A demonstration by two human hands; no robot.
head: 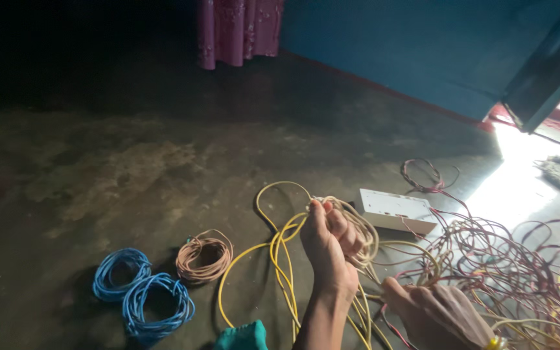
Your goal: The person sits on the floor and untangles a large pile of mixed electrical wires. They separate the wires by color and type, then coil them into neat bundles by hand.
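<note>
Dim concrete floor (pixel 131 168) fills most of what I see from the head camera, with a teal wall (pixel 422 45) behind, a pink curtain (pixel 238 29) hanging at its left end, and bright daylight spilling in from the right. Down at the bottom centre, the left hand (pixel 328 243) is raised with its fingers closed around a pale cream wire (pixel 361 233) that is wound in loops about it, thumb up against the strands. The right hand (pixel 435 314) sits lower and to the right, just beside the floor; it looks curled around the trailing strands, though the light is poor there and I cannot tell for certain what it grips. Yellow wire (pixel 280 259) arcs out across the floor to the left of the wrist. To the right lies a loose tangle of reddish wire (pixel 513 266), and a flat white box (pixel 396 210) rests on the floor just beyond the hands. Well apart on the left sit three finished coils: two blue coils (pixel 140 291) touching each other and a tan coil (pixel 203 258) near them. I judge the step in hand to be winding the cream wire into a coil, roughly midway, since slack remains. The next move calls for feeding slack through the lower hand while keeping the loops even and free of the yellow strands.
</note>
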